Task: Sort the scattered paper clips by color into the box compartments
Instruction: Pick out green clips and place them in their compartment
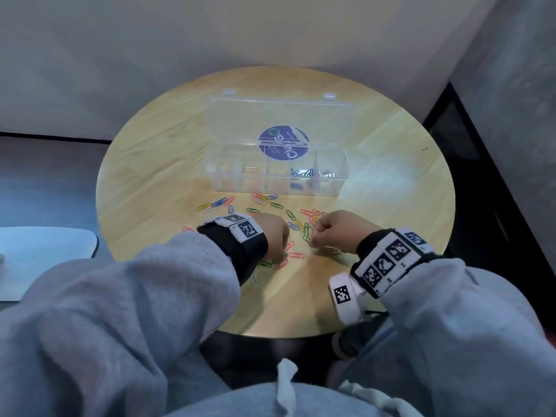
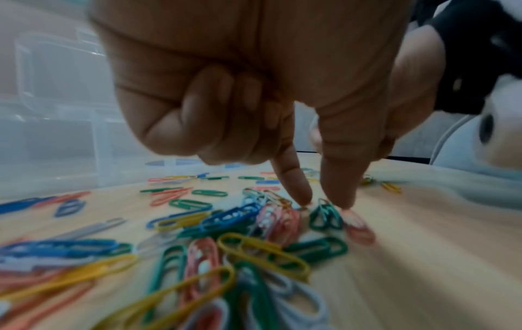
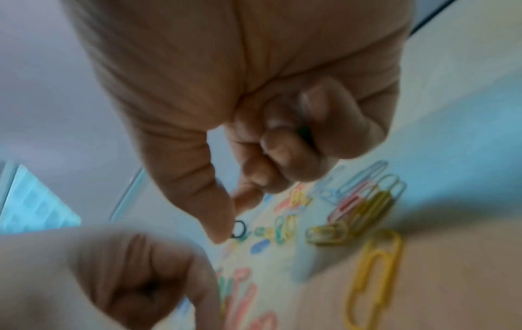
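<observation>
Colored paper clips [image 1: 270, 203] lie scattered on the round wooden table [image 1: 385, 182], in front of a clear compartment box [image 1: 228, 185] whose lid stands open. Blue clips [image 1: 301, 173] sit in one compartment and silvery clips [image 1: 326, 173] in the rightmost. My left hand [image 1: 282, 254] points its thumb and forefinger down into the pile; in the left wrist view the left hand [image 2: 324, 201] pinches a green clip [image 2: 324, 217], other fingers curled. My right hand [image 1: 313, 240] is a fist; in the right wrist view the right hand [image 3: 234, 221] pinches a dark green clip [image 3: 238, 228], with more green [image 3: 303, 131] inside the curled fingers.
A pale flat surface [image 1: 45, 260] lies left of the table, lower down. The wall runs close behind the box lid [image 1: 240, 121], and a dark panel [image 1: 481, 176] borders the right. Yellow clips [image 3: 372, 279] lie near my right wrist. Bare wood shows on the table's right side.
</observation>
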The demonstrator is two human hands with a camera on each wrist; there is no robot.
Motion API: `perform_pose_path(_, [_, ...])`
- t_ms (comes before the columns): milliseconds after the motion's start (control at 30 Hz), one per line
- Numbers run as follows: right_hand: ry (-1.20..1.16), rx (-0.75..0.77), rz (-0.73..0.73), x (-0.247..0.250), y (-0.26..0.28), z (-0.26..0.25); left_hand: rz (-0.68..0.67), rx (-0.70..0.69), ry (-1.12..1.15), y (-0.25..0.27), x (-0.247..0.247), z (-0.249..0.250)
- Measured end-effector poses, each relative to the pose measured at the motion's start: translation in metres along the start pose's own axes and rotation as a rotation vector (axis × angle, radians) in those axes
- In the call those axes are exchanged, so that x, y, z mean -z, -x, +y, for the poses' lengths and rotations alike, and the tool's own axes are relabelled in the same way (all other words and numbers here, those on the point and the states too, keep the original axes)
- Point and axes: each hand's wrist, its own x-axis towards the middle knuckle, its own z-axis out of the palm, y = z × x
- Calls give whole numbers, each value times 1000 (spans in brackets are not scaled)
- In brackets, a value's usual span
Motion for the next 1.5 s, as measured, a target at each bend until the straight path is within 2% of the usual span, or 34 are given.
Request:
perform_pose_path(200, [-324,-29,1,12,-2,12,-18,18,-20,-7,-3,3])
perform_pose_path(333, [-628,-52,-38,11,-3,16,-43,30,-23,-9,-6,3])
perform_pose_path(600, [-898,-28,3,12,-6,19,-40,39,95,-8,-3,-5])
perform_pose_path(767, [-978,-32,-22,12,-3,16,-48,20,364,-3,11,-19])
perform_pose_path(967, [-980,-68,-48,8,-2,13,-134,-1,896,2,26,-30])
perform_pose_path(1100, [-915,-68,-67,10,2,8,-155,7,1097,4,28,-32])
perform_pose_path(1233, [-708,-106,-33,14,0,-3,-147,8,1240,5,30,-35])
perform_pose_path(1300, [-480,-71,22,15,-4,-5,-131,11,1291,7,31,-37])
perform_pose_path(1367, [-147,-8,3,13,-4,-9,-119,29,1309,10,34,-39])
perform_pose_path(1433, [102,37,-61,6,-2,-18,-102,44,1215,11,34,-40])
perform_pose_path(1500, [277,48,-84,-5,-1,-26,-60,17,863,13,33,-38])
